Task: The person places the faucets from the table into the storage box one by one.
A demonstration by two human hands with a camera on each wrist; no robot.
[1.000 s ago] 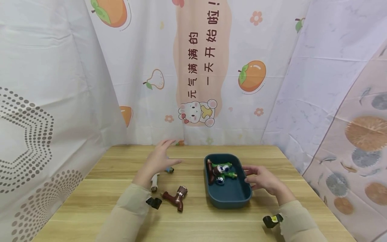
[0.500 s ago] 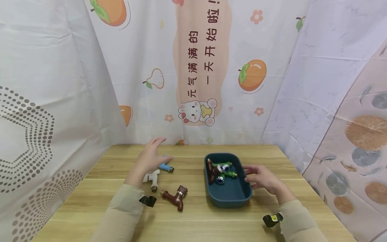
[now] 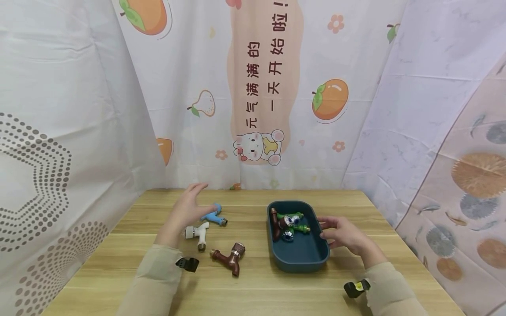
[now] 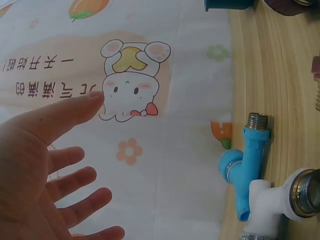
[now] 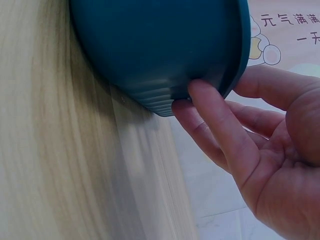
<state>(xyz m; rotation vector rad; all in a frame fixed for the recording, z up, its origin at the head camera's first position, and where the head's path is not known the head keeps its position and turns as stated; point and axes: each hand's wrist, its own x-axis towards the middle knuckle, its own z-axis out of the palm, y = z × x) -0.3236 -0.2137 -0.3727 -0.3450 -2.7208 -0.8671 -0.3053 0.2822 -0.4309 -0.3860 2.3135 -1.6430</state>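
My left hand hovers with fingers spread and nothing in it, above the table's left part. Close to it lie a blue plastic tap and a white tap; both also show in the left wrist view. A dark brown tap lies nearer the front. My right hand touches the outer right wall of a dark teal bin with its fingertips. In the bin are a brown tap, green taps and shiny chrome parts, partly overlapping.
The wooden table carries everything. A printed curtain hangs right behind its far edge, with more cloth on both sides. Black wrist cameras sit on both sleeves.
My left hand has drawn back to the left, fingers still spread, uncovering the blue and white taps. The right hand and the bin have stayed put.
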